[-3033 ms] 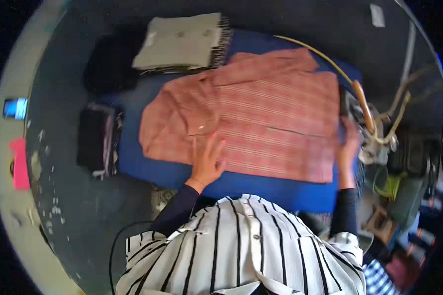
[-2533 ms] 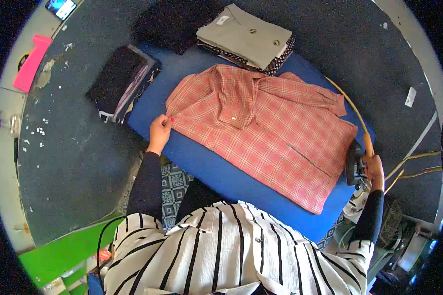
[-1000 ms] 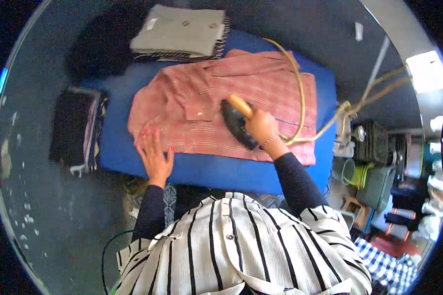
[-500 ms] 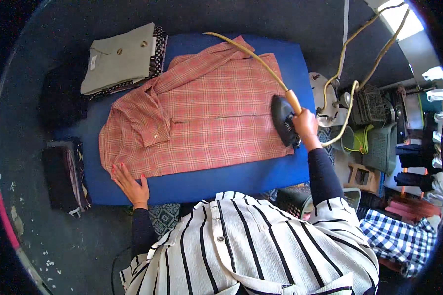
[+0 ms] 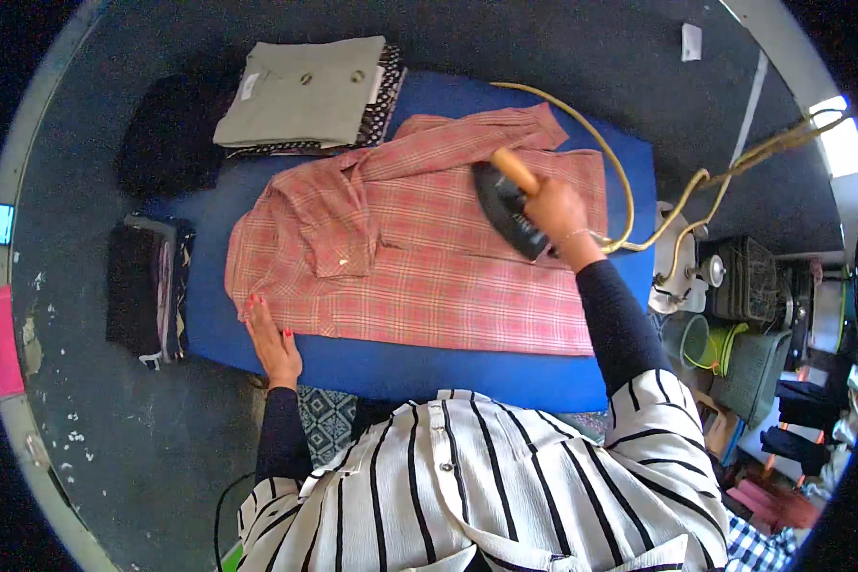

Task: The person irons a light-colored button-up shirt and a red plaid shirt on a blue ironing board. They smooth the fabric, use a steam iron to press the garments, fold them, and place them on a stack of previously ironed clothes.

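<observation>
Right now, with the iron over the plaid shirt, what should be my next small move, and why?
Perhaps guide the iron left toward the folded sleeve: the shirt looks rumpled there, your right hand holds the iron, and your left hand touches the shirt's near left edge.

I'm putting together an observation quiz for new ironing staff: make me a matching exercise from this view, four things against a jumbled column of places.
Things
1. iron
2. left hand
3. plaid shirt
4. grey-green garment

Places
A. folded, on top of dotted cloth
B. at the shirt's near left edge
C. held by its handle in the right hand
D. spread across the blue padded surface

Pairs: 1-C, 2-B, 3-D, 4-A
</observation>
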Demonstrator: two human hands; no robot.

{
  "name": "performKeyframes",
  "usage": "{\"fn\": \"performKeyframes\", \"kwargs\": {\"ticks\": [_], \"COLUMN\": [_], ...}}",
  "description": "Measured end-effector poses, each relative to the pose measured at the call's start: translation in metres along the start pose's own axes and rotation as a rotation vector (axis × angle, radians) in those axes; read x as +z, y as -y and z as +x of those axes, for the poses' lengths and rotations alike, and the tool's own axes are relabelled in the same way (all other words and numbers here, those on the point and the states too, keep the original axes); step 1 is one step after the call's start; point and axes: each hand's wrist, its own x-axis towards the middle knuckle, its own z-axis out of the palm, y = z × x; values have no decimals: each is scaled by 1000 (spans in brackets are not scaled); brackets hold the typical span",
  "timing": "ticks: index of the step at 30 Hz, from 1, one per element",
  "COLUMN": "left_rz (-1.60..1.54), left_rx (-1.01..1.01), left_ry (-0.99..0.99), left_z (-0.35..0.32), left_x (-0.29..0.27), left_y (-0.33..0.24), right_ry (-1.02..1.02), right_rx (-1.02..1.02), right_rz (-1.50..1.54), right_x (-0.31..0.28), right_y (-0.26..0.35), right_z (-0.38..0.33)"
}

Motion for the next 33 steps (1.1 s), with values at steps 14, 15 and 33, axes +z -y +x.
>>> {"fn": "performKeyframes", "kwargs": {"ticks": [14,15,33], "left_rz": [119,30,10], "left_rx": [44,89,321], "left_ry": [32,38,388], "left_z": [4,8,29], "left_x": [-16,-17,-14], "left_y": [-6,-13,-47], "right_ry": [-204,-74,-71], "right_rx": [-278,-217,98], "right_rz": [83,-89,1845], "right_x": [42,55,-60], "right_y": [113,155,83], "right_z": [-49,-74,-55]}}
